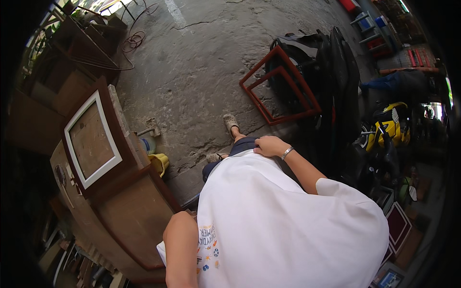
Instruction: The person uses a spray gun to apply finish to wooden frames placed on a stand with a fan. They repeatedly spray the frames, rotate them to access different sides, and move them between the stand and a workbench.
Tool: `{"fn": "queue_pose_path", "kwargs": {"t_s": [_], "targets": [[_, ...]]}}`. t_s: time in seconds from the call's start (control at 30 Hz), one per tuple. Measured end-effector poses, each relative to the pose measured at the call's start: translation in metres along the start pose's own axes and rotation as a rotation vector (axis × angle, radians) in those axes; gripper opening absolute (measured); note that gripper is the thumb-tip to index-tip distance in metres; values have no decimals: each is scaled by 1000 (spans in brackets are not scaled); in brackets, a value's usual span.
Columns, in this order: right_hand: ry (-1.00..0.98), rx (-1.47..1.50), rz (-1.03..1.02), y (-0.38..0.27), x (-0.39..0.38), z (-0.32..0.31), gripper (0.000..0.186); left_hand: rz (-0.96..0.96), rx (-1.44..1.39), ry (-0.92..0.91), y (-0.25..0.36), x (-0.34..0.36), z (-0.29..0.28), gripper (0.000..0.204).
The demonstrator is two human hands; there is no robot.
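White T-shirt (283,225) fills my view as I stand on the cracked concrete floor (201,72). My right hand (272,145) rests loosely curled on my shorts (240,145), holding nothing; I cannot tell about my left hand, hidden below. Stepping forward, my sandal (230,122) could catch the red metal frame (278,86) just beside it.

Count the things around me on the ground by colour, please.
Red: 1, the frame
Yellow: 2, the container and the motorbike
Brown: 1, the white-edged cabinet
Total: 4
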State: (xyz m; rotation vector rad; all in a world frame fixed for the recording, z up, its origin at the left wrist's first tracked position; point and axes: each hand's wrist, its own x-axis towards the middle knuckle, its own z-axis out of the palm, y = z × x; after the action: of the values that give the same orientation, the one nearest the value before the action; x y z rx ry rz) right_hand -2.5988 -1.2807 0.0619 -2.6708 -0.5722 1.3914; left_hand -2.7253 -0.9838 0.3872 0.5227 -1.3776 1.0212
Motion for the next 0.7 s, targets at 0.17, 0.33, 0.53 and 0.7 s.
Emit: {"fn": "queue_pose_path", "kwargs": {"t_s": [0.17, 0.33, 0.53, 0.7], "targets": [[81, 183, -18, 27, 15, -2, 37, -29, 273, -99, -32, -5, -8, 37], [99, 236, -166, 64, 43, -14, 37, -92, 385, -157, -92, -29, -11, 36], [68, 242, -179, 133, 93, -67, 41, -174, 474, -245, -183, -69, -16, 35], [197, 338, -50, 211, 141, -116, 41, -251, 526, -309, -245, -81, -23, 36]]}}
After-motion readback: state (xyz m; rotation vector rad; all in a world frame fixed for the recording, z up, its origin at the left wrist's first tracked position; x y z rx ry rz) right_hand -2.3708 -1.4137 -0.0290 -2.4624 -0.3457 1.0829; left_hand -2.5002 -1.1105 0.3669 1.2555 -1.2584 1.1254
